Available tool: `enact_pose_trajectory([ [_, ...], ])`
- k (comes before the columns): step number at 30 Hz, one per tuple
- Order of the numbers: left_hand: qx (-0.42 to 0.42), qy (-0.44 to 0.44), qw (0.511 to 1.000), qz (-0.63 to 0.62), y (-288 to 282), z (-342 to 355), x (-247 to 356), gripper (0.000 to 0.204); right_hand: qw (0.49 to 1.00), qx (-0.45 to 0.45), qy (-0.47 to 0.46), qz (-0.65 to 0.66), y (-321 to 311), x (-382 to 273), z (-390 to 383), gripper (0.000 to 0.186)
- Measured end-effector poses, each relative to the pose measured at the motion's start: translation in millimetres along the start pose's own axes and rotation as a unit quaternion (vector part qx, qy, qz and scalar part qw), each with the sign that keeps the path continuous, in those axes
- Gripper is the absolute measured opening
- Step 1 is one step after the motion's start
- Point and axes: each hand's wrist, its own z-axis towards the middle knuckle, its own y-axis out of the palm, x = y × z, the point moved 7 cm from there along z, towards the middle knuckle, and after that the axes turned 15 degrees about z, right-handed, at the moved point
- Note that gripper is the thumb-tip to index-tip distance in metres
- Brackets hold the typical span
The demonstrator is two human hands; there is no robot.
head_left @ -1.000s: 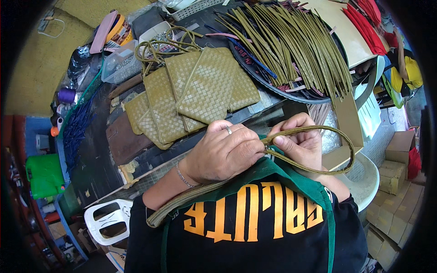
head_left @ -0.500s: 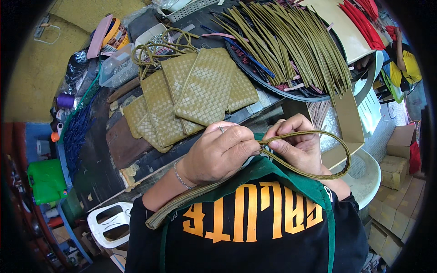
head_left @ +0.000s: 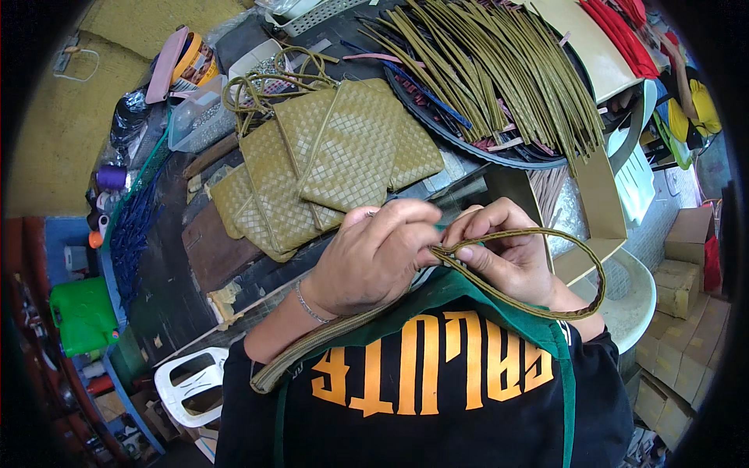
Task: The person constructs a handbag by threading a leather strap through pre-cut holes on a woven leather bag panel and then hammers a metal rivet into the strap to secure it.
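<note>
My left hand (head_left: 367,261) is closed in a pinch on an olive looped strap (head_left: 587,315), its fingers slightly blurred near the joint. My right hand (head_left: 511,253) grips the same strap with thumb and fingers, right beside the left, and the loop hangs out to the right. A flat olive band (head_left: 285,361) runs down-left under my left wrist, over a green apron (head_left: 507,300). Just beyond my hands, several olive woven pouches (head_left: 351,144) lie piled on the dark table (head_left: 160,312), with corded straps at their top.
A round tray (head_left: 468,156) heaped with olive strips, bins of small fittings (head_left: 195,117), a purple spool (head_left: 111,178) and a cardboard box (head_left: 593,203) surround the work. White plastic chairs (head_left: 179,394) stand below. At the far right are another person's arm (head_left: 685,97) and stacked cartons (head_left: 675,343).
My left fingers have shifted and lifted at the strap's joint, and my right hand has edged slightly lower. The loop has dropped a little.
</note>
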Motion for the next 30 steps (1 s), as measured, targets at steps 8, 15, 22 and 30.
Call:
enact_pose_trajectory([
  [8, -0.048, 0.027, 0.993, 0.106, 6, 6, 2, 0.011, 0.988, 0.003, -0.106, -0.114, 1, -5, 2, 0.024],
  [15, -0.058, 0.006, 0.995, 0.086, 12, 9, 3, 0.013, 0.975, 0.011, -0.169, -0.142, -1, -6, 2, 0.025],
  [22, 0.022, 0.062, 0.991, 0.116, 5, 3, 12, 0.012, 0.907, -0.035, -0.311, -0.28, 13, -27, -8, 0.029],
  [30, 0.047, 0.137, 0.967, 0.21, -2, 6, 25, 0.016, 0.837, -0.192, -0.358, -0.366, 28, -48, -9, 0.024],
])
